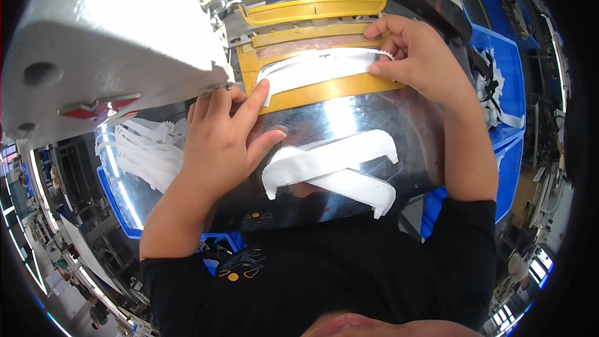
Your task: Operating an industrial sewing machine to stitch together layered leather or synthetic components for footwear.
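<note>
A curved white strip (321, 65) lies on a yellow plate (331, 90) at the top centre. My right hand (424, 65) pinches the strip's right end between thumb and curled fingers. My left hand (224, 134) has its fingers apart, with the index fingertip touching the strip's left end and the thumb stretched out. Below them, two white curved pieces (331, 156) lie crossed on the shiny metal table (331, 118). A yellow clamp bar (315, 7) sits above the plate.
A grey machine head (112, 50) fills the upper left, close to my left hand. Several white strips (140, 153) lie at the table's left. Blue bins (508, 175) with white scraps stand on the right; another (118, 206) is at the lower left. Other people appear small at both rims.
</note>
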A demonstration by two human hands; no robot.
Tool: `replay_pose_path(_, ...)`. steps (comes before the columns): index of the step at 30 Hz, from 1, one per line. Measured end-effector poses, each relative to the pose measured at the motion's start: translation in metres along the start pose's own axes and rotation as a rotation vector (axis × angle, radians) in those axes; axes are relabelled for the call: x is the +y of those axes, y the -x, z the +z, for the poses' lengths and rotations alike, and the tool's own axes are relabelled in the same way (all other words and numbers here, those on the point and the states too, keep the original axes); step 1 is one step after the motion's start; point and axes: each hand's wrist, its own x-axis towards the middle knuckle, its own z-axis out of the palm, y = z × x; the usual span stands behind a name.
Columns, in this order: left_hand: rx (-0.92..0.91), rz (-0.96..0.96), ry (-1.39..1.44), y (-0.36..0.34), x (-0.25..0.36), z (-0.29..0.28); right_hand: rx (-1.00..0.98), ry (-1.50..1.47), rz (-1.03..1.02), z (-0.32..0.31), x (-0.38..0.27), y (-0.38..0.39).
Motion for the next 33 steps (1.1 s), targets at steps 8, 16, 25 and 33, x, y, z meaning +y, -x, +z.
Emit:
replay_pose_path(8,-0.025,-0.002,0.012,-0.002,0.003,-0.004,0.197,0.171,-0.130,0.003,0.005,0.003)
replay_pose_path(16,-0.019,-0.036,0.068,0.004,0.000,-0.002,0.251,0.347,-0.062,-0.009,0.008,0.005)
replay_pose_path(25,-0.051,-0.046,0.072,-0.001,0.003,-0.008,0.234,0.432,-0.020,-0.011,0.007,0.001)
replay_pose_path(33,-0.053,-0.058,0.062,0.000,0.008,-0.015,0.115,0.475,0.037,-0.017,-0.012,0.007)
